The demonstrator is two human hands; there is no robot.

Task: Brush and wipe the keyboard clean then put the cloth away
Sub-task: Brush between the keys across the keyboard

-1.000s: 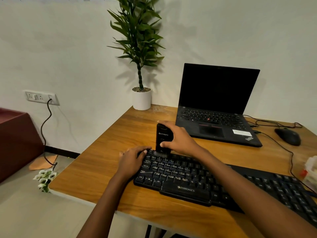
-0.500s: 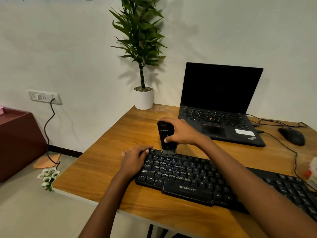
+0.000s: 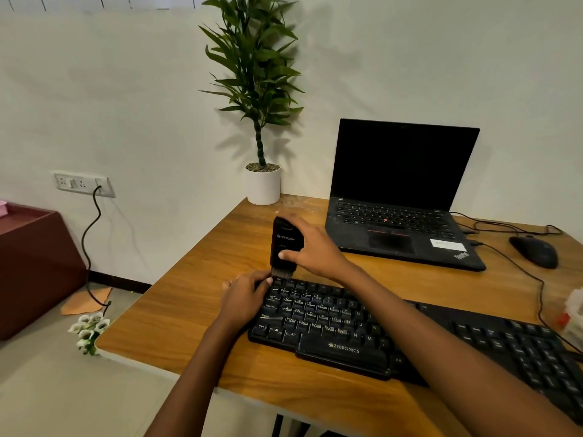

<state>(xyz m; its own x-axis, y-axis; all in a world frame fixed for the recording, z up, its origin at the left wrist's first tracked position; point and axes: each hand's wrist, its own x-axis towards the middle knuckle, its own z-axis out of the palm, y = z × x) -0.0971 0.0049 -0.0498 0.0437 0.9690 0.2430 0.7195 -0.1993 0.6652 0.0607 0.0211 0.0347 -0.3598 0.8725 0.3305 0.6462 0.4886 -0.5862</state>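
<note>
A black keyboard (image 3: 410, 335) lies along the front of the wooden desk (image 3: 195, 298). My right hand (image 3: 312, 247) grips a black cleaning brush (image 3: 285, 244), held upright with its bristles touching the keyboard's far left corner. My left hand (image 3: 244, 296) rests on the keyboard's left end, its fingers curled over the corner keys and pressing down. No cloth can be identified with certainty.
An open black laptop (image 3: 400, 197) stands behind the keyboard. A potted plant (image 3: 263, 184) occupies the desk's far corner. A black mouse (image 3: 533, 250) with cables sits at the right. A white object (image 3: 572, 313) shows at the right edge. A maroon cabinet (image 3: 31, 266) stands left of the desk.
The brush has shifted left and away along the keyboard's top row to its far left corner. My left hand stays on the keyboard's left end.
</note>
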